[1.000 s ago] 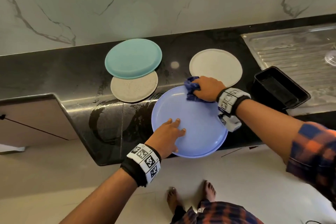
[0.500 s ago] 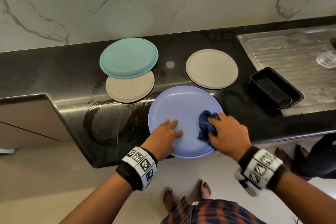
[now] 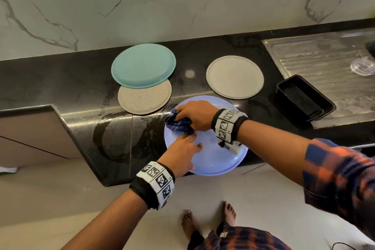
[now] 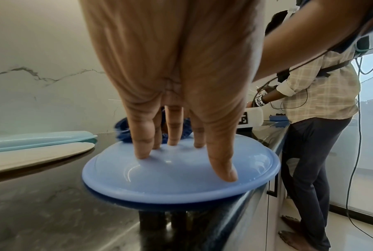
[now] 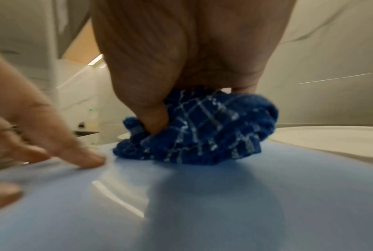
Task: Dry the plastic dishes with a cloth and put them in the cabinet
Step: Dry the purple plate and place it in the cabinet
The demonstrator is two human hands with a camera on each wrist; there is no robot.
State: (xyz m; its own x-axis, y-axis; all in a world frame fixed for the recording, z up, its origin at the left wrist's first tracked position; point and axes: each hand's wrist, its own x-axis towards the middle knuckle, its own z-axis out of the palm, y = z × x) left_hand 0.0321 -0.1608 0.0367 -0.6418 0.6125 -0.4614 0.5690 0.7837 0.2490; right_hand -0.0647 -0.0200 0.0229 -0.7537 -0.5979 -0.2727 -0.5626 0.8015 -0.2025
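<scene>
A light blue plastic plate [image 3: 219,160] [image 4: 181,176] [image 5: 181,203] lies upside down at the counter's front edge, partly overhanging it. My left hand [image 3: 182,153] [image 4: 176,144] presses on it with straight, spread fingers. My right hand [image 3: 194,114] [image 5: 181,76] grips a bunched dark blue checked cloth [image 3: 178,125] [image 5: 198,129] [image 4: 122,131] against the plate's far left part, just beyond my left fingertips. A teal plate [image 3: 143,66] overlaps a speckled beige plate [image 3: 145,97] at the back left. Another beige plate [image 3: 235,77] sits at the back right.
A black rectangular tray [image 3: 304,100] stands to the right by the steel sink drainboard [image 3: 324,67], where a clear lid [image 3: 362,67] lies. Wet rings mark the black counter [image 3: 115,138] left of the blue plate. Another person [image 4: 316,118] stands further along the counter.
My right hand has swept the cloth from the plate's near right side to its far left part. The left hand has stayed pressed on the plate.
</scene>
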